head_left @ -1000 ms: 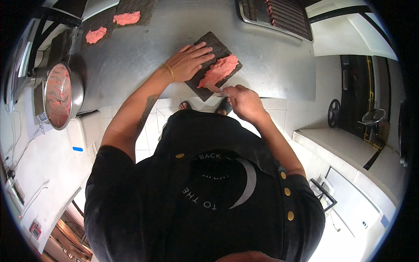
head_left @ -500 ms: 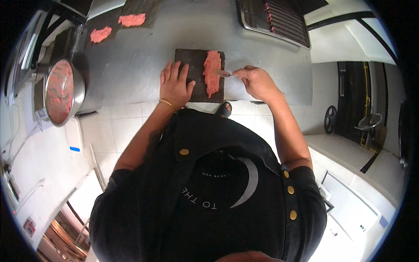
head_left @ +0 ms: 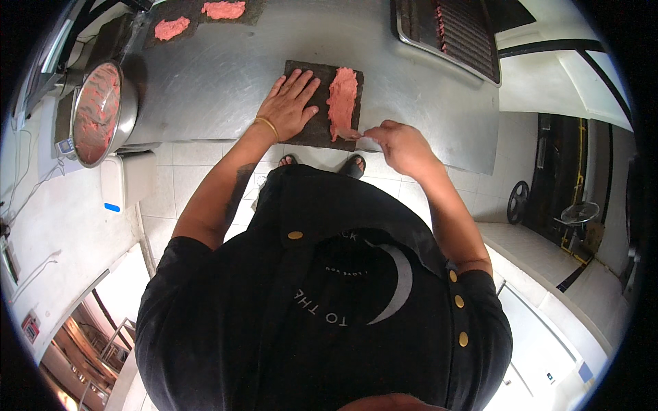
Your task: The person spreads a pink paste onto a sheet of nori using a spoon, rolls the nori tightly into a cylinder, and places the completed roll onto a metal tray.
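Note:
A dark rough square sheet (head_left: 308, 140) lies at the front of the steel table, with a long strip of pink paste (head_left: 341, 99) along its right half. My left hand (head_left: 288, 103) lies open on the sheet's left half, fingers spread, beside the paste. Just right of the sheet, my right hand (head_left: 397, 145) is closed on the handle of a small spoon or spreader (head_left: 350, 133), whose head touches the lower end of the pink strip.
A steel bowl (head_left: 125, 113) smeared with pink paste stands at the left edge, near a small scale (head_left: 66, 146). Two paste-topped sheets (head_left: 243, 15) lie at the back left. A ridged metal tray (head_left: 468, 42) sits at the back right of the steel table (head_left: 199, 82).
The sheet, angled a second ago, now lies nearly straight. My left hand has shifted up onto it since half a second ago; the spoon moved from the strip's middle to its lower end.

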### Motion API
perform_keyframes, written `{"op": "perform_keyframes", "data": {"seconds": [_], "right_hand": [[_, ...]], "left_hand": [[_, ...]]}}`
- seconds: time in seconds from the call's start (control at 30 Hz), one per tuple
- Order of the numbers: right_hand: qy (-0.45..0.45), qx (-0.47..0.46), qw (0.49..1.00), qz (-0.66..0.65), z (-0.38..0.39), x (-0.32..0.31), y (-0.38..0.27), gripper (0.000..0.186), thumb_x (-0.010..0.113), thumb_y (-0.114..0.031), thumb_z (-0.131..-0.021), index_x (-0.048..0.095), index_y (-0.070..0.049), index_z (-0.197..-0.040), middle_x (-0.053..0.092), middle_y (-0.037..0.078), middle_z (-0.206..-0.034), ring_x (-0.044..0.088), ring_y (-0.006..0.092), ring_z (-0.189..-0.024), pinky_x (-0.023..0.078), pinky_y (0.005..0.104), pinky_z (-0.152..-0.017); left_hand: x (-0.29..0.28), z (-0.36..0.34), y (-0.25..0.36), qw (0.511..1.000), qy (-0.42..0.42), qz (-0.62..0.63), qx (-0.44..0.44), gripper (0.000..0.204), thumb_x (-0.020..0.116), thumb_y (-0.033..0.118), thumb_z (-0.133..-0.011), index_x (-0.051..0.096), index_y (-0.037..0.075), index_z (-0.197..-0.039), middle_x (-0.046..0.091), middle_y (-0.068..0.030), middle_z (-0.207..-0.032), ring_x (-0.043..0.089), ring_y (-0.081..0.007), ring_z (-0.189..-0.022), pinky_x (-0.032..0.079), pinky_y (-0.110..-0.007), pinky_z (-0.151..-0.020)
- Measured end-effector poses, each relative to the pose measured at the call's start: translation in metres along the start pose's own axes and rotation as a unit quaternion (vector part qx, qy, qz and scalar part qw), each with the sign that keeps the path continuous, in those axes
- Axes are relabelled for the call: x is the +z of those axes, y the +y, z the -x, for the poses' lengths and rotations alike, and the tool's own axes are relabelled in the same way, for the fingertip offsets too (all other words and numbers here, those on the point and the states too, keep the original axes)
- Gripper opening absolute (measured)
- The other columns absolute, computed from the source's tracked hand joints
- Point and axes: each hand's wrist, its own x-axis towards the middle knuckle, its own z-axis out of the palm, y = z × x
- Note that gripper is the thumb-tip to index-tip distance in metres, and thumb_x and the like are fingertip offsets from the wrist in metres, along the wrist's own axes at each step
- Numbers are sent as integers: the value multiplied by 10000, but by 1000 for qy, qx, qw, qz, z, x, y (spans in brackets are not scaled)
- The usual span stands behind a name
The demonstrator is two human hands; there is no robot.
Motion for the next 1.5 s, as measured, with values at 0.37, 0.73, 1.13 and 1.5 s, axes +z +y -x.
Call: {"op": "perform_keyframes", "data": {"seconds": [0.37,0.73,1.13,1.5], "right_hand": [[30,-11,999,-5,-10,9,14,338,606,-57,-888,763,-161,-1169,721,161,-1023,697,402,-988,559,487,-850],[11,-95,993,73,-75,7,47,256,621,-95,-963,756,-139,-1175,725,157,-1081,678,401,-1025,538,486,-897],[50,-113,992,15,-96,-21,73,272,605,-112,-924,763,-156,-1141,735,155,-1058,689,393,-1029,551,502,-894],[-28,-101,995,-5,-28,1,50,268,606,-168,-963,751,-205,-1186,721,152,-1122,698,382,-1054,555,501,-919]], "left_hand": [[-3,6,3,997,-8,-6,-73,718,444,523,-1073,286,160,-1671,213,-96,-1754,145,-301,-1630,108,-519,-1312],[-18,8,4,998,-35,-17,-43,794,508,597,-1038,276,190,-1679,209,-114,-1751,127,-317,-1633,105,-517,-1314],[-23,7,6,997,-46,-28,-47,825,520,595,-1019,275,164,-1678,214,-119,-1750,129,-319,-1633,103,-519,-1313],[-25,9,8,996,-63,-33,-61,834,518,607,-1015,267,173,-1681,207,-120,-1752,132,-321,-1632,97,-516,-1316]]}}
